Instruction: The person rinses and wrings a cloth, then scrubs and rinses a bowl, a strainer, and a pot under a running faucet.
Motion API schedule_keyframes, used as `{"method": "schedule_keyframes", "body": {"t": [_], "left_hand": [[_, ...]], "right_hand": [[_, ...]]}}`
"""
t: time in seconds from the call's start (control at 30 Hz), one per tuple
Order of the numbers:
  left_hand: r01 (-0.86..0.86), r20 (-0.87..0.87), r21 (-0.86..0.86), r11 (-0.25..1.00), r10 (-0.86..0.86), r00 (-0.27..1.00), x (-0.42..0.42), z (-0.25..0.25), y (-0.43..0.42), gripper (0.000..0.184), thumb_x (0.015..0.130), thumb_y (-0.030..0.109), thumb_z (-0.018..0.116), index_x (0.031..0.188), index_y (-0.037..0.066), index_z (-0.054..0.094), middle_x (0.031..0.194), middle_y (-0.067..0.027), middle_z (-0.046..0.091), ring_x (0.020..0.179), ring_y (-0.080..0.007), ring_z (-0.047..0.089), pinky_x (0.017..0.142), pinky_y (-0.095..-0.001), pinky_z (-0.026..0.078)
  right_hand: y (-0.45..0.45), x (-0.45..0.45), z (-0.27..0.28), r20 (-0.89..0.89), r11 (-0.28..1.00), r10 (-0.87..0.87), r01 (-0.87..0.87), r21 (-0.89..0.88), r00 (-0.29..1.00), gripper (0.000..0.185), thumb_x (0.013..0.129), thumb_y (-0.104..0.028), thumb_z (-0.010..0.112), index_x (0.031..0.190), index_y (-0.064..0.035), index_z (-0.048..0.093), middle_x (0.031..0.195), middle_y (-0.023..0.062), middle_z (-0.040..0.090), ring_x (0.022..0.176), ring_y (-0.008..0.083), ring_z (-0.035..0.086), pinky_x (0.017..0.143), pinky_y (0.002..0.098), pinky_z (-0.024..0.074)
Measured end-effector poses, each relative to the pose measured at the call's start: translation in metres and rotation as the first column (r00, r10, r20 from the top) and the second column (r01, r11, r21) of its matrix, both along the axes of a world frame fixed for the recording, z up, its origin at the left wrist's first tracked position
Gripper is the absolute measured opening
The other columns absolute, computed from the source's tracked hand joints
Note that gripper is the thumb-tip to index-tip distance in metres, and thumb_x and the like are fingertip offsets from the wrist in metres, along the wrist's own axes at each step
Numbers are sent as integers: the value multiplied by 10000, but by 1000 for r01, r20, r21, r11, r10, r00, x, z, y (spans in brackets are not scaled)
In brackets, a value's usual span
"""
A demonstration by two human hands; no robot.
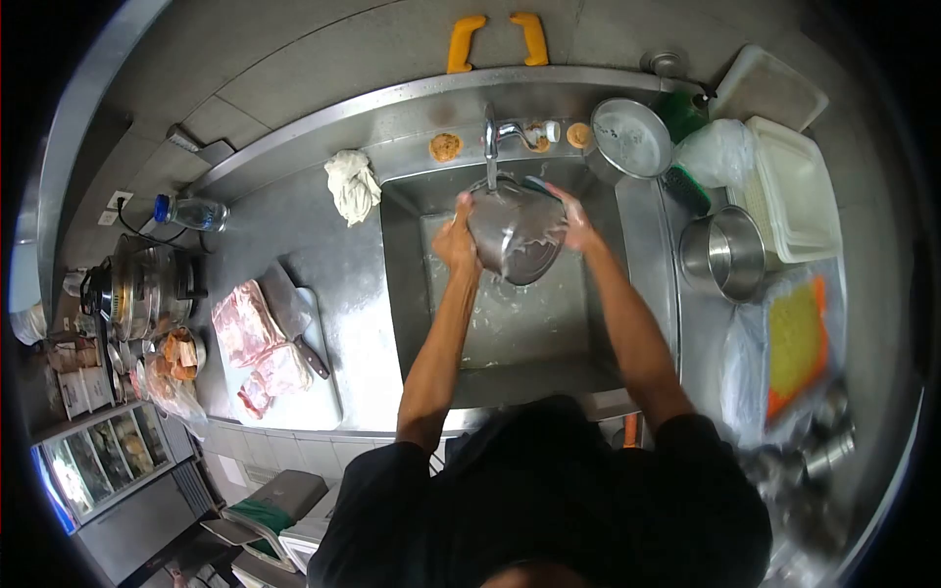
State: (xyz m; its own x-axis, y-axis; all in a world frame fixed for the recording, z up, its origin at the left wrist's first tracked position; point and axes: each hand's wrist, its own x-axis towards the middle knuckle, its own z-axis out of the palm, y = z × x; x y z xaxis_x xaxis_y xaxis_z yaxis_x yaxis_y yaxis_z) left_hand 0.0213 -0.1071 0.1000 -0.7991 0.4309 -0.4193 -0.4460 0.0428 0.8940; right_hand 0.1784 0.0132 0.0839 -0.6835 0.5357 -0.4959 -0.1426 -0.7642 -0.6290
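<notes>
Under the faucet (493, 147), a round grey metal bowl (512, 230) is tilted in the stream, and water splashes off its surface. My left hand (457, 235) grips its left edge, thumb up along the side. On the opposite edge, my right hand (576, 220) is closed around the rim, slightly blurred. Something thin and bluish shows by the right fingertips, too small to name. Both hands are over the steel sink (510, 343), which has water on its bottom.
Left of the sink, raw meat (245, 328) and a cleaver (292, 309) lie on a white cutting board (319, 392). A white cloth (351, 186) sits by the sink corner. To the right stand metal pots (723, 253), a pot of cloudy liquid (630, 137) and a white plastic container (799, 191).
</notes>
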Motion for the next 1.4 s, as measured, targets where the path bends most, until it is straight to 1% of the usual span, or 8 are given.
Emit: {"method": "schedule_keyframes", "body": {"t": [0.17, 0.27, 0.4, 0.63, 0.97, 1.1, 1.2, 1.4], "left_hand": [[-117, 595, 343, 932, -119, 795, 38, -5, -16, 815, 808, 711, 375, 1326, 83, 382, 1295, -85, 465, 1198, -244, 428, 1022, -396, 326], [-132, 437, 460, 878, -94, 894, 44, -2, -7, 775, 869, 665, 286, 1289, 25, 403, 1252, -98, 490, 1127, -225, 470, 996, -356, 347], [219, 230, 9, 976, -215, 949, 23, 0, -21, 781, 891, 628, 308, 1144, -84, 504, 1041, -143, 563, 905, -204, 547, 831, -325, 445], [434, 46, 170, 885, -447, 893, 24, 12, -62, 576, 922, 485, 429, 1018, -57, 596, 977, -133, 613, 865, -181, 577, 770, -313, 454], [419, -15, -237, 876, -435, 900, 1, -40, -62, 471, 927, 431, 457, 799, 0, 600, 659, -30, 542, 553, -110, 481, 473, -272, 371], [592, 47, -173, 787, -594, 803, 13, 5, -78, 500, 876, 461, 544, 583, 57, 510, 581, -5, 477, 526, -111, 433, 482, -313, 354], [392, 306, 330, 859, -491, 816, 15, 17, -80, 547, 905, 422, 497, 1158, -63, 509, 1176, -150, 540, 1051, -223, 543, 928, -352, 419], [484, -19, 82, 871, -484, 875, -32, -43, -45, 463, 897, 463, 501, 1053, 37, 593, 980, -39, 594, 911, -111, 544, 798, -260, 424]], "right_hand": [[-59, -27, -12, 170, 783, -610, 622, -24, 774, 471, 901, -363, 483, 1293, -103, 454, 1194, 42, 561, 1031, 184, 560, 895, 316, 439], [-99, -44, -21, 226, 383, -565, 10, 924, 793, 453, 881, -251, 538, 1298, -106, 442, 1247, 63, 535, 1099, 263, 531, 921, 355, 426], [-93, -44, 31, 290, -364, -505, -505, 782, 813, 424, 819, -292, 607, 1216, -155, 546, 1191, 105, 571, 1069, 297, 557, 903, 347, 434], [-5, -34, -5, 257, 777, 90, -229, 586, 962, 525, 777, -436, 616, 1148, -65, 598, 1085, 112, 626, 1007, 190, 586, 828, 287, 439], [-85, -27, 21, 382, 124, -244, -362, 924, 891, 449, 854, -250, 604, 1268, -108, 504, 1385, 135, 383, 1260, 259, 397, 1024, 372, 328], [-13, -13, -11, 427, 742, 40, -313, 592, 903, 517, 848, -398, 558, 1213, -32, 542, 1221, 112, 544, 1121, 194, 502, 973, 303, 365], [-22, 19, -25, 327, 954, 43, -136, 266, 944, 549, 865, -464, 519, 1238, -61, 526, 1187, 97, 554, 1071, 186, 518, 949, 310, 382], [-57, 21, -65, -169, 947, -294, 263, -182, 941, 444, 897, -346, 518, 1219, -40, 489, 1162, 78, 551, 1048, 216, 539, 849, 371, 464]]}}
